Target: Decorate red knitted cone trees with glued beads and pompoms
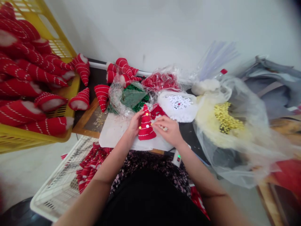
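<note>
A small red cone [145, 126] with white stripes and stuck-on beads stands upright on a white sheet [113, 130]. My left hand [134, 123] is closed around its left side and steadies it. My right hand [167, 129] is right beside the cone on the right, fingers pinched on something small that I cannot make out. A white bag of white beads [179, 106] and a clear bag of yellow beads [225, 117] lie just behind and to the right of my hands.
A yellow crate [63, 91] full of red striped cones sits at the left. More cones lie loose by the wall. Bags of green [133, 99] and red [161, 81] pieces stand behind. A white basket [58, 188] holds cones at lower left. A device with a green light [177, 158] lies near my right wrist.
</note>
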Tool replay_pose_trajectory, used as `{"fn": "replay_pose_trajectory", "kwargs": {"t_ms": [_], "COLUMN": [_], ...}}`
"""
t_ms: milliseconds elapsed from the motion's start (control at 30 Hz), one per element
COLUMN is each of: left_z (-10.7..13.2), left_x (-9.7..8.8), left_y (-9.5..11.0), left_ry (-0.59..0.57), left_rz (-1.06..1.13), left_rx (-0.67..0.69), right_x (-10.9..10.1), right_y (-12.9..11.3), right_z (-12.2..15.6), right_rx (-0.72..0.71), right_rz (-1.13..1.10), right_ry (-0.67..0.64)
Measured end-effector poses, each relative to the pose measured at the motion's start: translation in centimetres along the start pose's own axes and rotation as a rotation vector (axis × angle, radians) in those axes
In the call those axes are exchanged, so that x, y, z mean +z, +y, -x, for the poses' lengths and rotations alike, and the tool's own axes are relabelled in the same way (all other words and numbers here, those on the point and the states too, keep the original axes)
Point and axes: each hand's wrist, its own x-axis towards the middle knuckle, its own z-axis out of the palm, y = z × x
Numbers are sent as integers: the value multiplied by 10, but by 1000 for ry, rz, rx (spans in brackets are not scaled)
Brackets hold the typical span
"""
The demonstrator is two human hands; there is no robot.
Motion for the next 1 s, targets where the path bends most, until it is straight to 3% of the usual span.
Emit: {"fn": "replay_pose_trajectory", "kwargs": {"t_ms": [100, 167, 267, 333, 467, 600, 667, 800, 1000], "left_z": [1, 1, 0, -1, -1, 0, 1, 3, 0], "left_x": [-1, -2, -5, -8, -10, -8, -7, -5, -7], "left_y": [1, 0, -1, -1, -2, -3, -4, -3, -1], "left_ry": [-4, -3, -14, -31, -67, -125, -141, -158, -97], "left_rz": [-20, -29, -42, -58, -86, -98, -101, -87, -39], "left_rx": [-22, -25, -24, -18, 1, 36, 60, 81, 39], "right_x": [-14, -16, -8, -2, -3, -15, -17, -15, -7], "right_y": [28, 45, 57, 58, 50, 29, 15, -3, -6], "right_z": [-26, -41, -52, -51, -46, -49, -52, -54, -37], "right_rx": [217, 311, 333, 321, 310, 317, 310, 303, 366], "right_rz": [213, 374, 460, 457, 424, 4, -188, -297, -329], "right_ry": [-73, -253, -476, -508, -440, -109, -7, 32, 63]}}
